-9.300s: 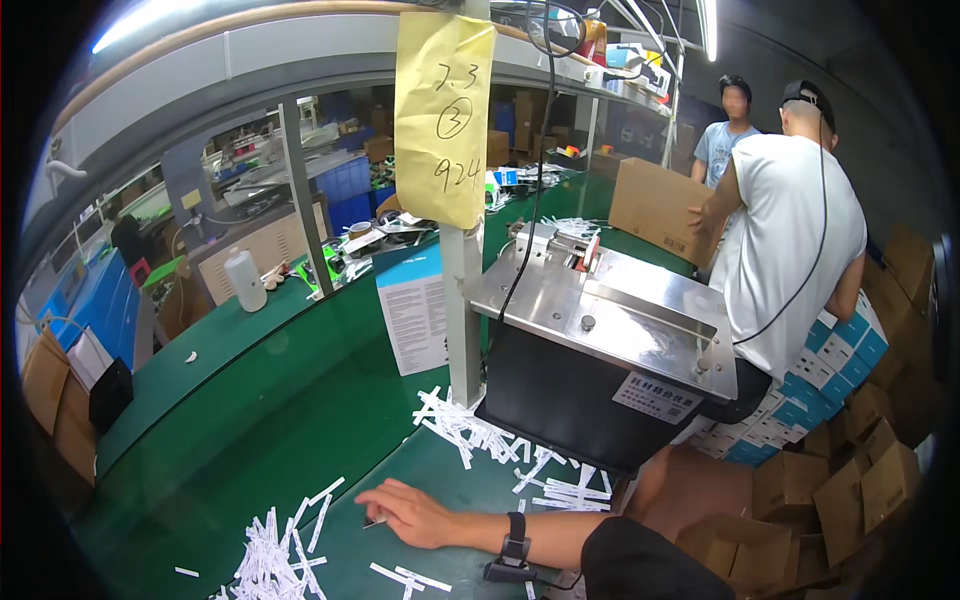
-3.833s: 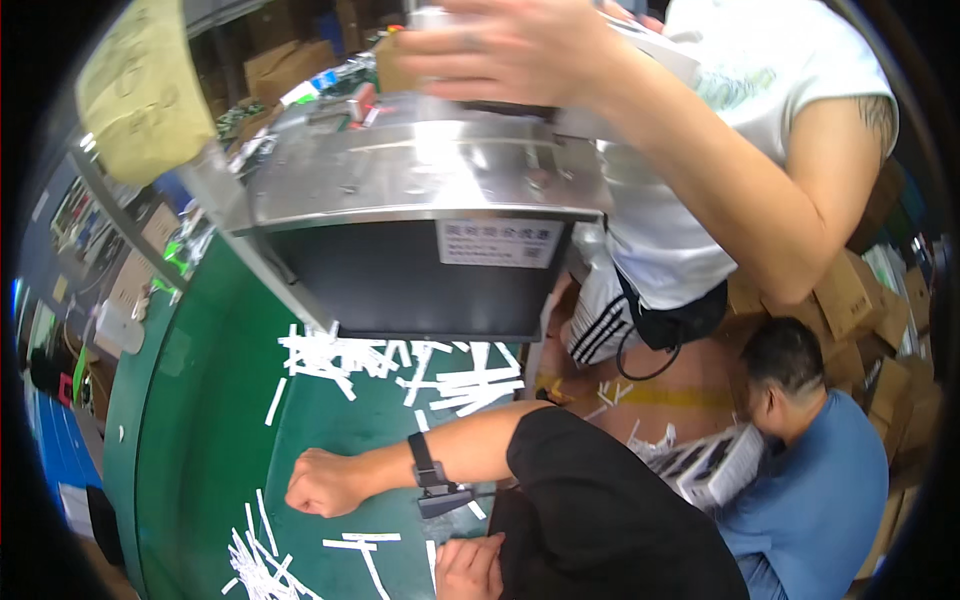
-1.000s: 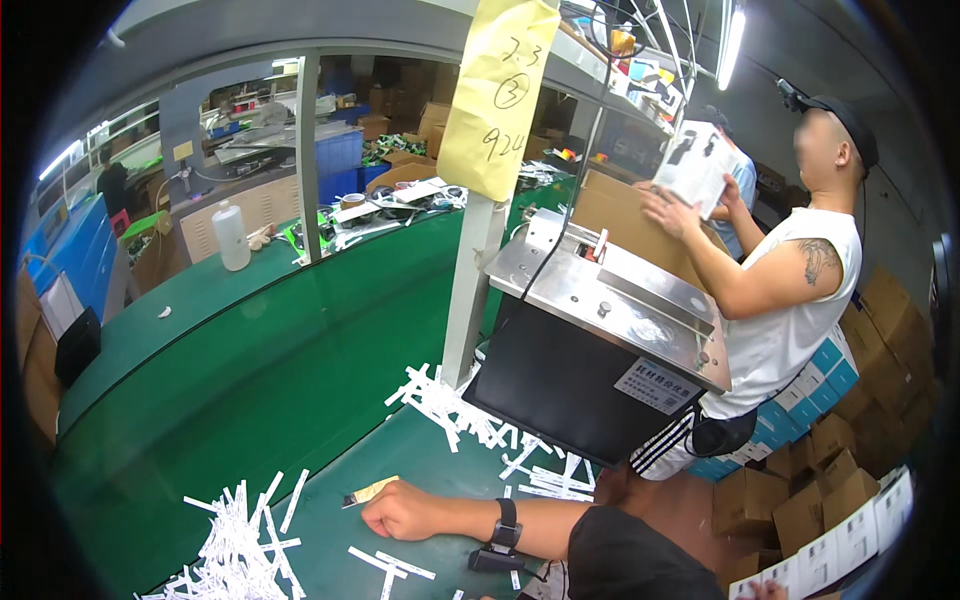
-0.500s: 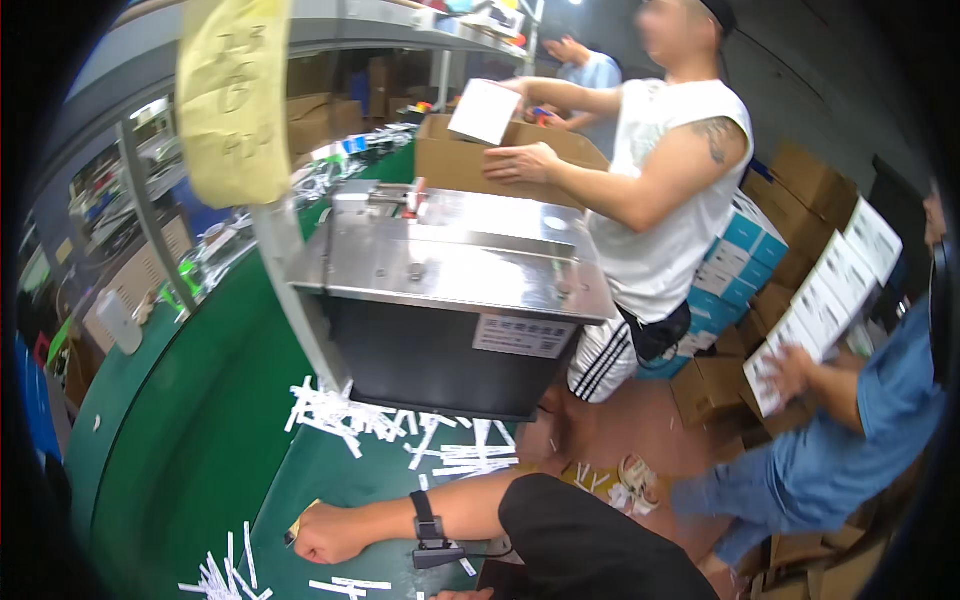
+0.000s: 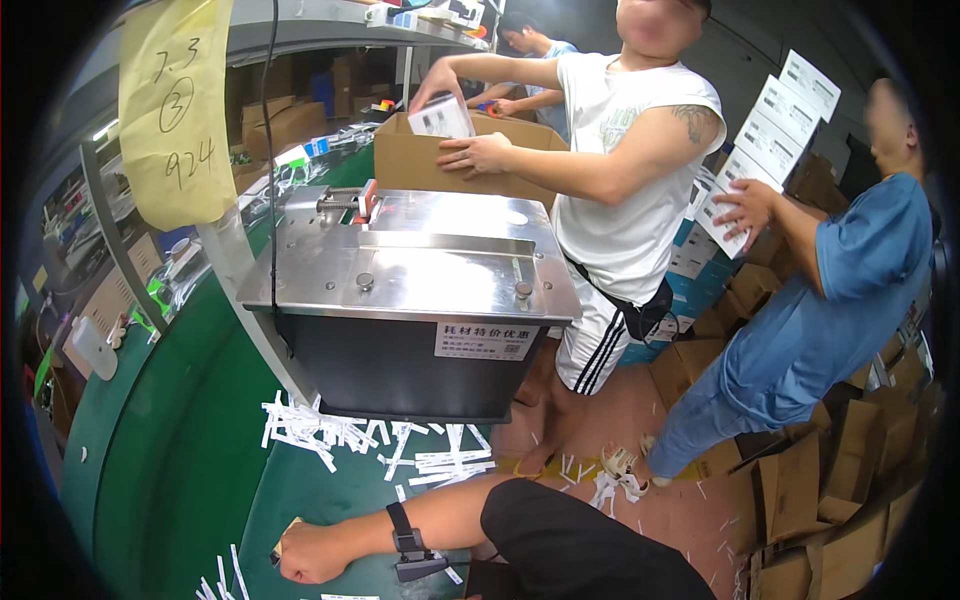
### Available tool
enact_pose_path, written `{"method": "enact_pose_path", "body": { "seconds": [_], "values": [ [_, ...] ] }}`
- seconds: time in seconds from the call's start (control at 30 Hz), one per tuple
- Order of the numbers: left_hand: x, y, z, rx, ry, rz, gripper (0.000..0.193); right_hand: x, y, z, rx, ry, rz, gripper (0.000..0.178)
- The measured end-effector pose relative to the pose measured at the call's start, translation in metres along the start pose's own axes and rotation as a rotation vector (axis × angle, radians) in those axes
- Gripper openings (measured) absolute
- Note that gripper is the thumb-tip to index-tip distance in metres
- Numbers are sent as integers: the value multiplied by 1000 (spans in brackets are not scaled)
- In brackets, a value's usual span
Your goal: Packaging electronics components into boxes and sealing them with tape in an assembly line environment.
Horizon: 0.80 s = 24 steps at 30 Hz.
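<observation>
Labelled white boxes [image 5: 768,130] have risen; right hand [image 5: 312,553] fisted on a yellowish piece [image 5: 284,537], left hand unseen.

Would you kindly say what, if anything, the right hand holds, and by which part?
The right hand apparently holds a small tan piece, its gripped part hidden.

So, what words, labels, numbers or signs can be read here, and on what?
I won't copy any wording.
Yellow paper on the post: large handwritten numerals, one circled, legible.
White label on the black machine: bold printed heading, legible; smaller lines too small.
White boxes held by the person in blue: print too small.
White box held by the person in white: too small.
White strips: faint marks, unreadable.
</observation>
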<state>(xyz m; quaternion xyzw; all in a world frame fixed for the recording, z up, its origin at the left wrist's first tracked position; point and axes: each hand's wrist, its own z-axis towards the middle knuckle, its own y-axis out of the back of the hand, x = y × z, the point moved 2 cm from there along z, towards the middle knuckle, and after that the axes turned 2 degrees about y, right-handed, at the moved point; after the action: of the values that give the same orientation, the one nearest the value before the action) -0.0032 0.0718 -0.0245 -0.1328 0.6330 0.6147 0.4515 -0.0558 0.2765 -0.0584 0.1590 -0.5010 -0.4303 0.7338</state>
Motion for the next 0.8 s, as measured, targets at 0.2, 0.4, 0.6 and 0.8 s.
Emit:
{"method": "enact_pose_path", "body": {
  "seconds": [0.2,0.4,0.6,0.8],
  "values": [
    [1,0,-2,-9,-22,11,27,0,0,1,20,-11,-10,8],
    [0,1,-2,10,-35,20,28,0,0,0,18,-15,-13,8],
    [-3,5,0,1,-9,18,28,1,0,1,-3,13,-10,8],
    [-5,6,-1,-9,8,4,27,7,4,1,-7,19,6,9]
  ]
}}
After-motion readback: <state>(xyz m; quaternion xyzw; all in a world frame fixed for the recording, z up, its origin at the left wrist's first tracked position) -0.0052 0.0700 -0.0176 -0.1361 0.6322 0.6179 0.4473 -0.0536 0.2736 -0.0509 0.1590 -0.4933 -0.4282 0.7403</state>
